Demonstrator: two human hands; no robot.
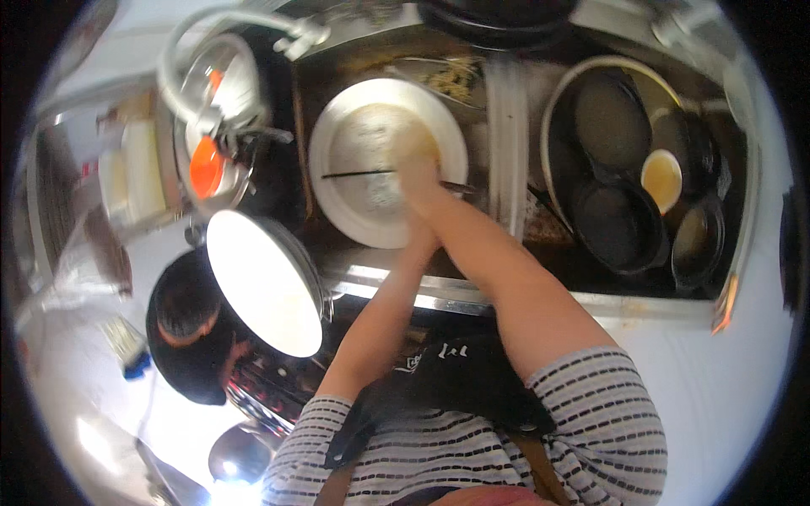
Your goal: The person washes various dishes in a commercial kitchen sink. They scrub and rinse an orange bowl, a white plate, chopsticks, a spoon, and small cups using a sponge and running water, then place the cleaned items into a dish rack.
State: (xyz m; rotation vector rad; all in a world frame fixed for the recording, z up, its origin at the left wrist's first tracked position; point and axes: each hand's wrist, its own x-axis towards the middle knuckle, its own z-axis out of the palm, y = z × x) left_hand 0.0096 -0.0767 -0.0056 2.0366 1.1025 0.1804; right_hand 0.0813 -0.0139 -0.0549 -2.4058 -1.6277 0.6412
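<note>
A large round metal basin (338, 209) sits in the sink, and both my hands meet over it in a motion blur. My right hand (414, 164) is on top, reaching over the middle of the basin. Only the wrist side of my left hand (425, 233) shows; the rest is hidden by the right arm. A thin dark stick-like utensil (357, 174) runs across the basin and passes under the hands. Something yellowish (431, 142) blurs beside the right fingers. Whether either hand grips these cannot be made out.
To the right, a big round tub (548, 126) in the other basin holds several dark pans (617, 224) and a small bowl (662, 180). A metal divider (508, 145) separates the basins. Food scraps (455, 79) lie behind. A bright white bowl-like vessel (266, 284) and orange item (206, 167) stand left.
</note>
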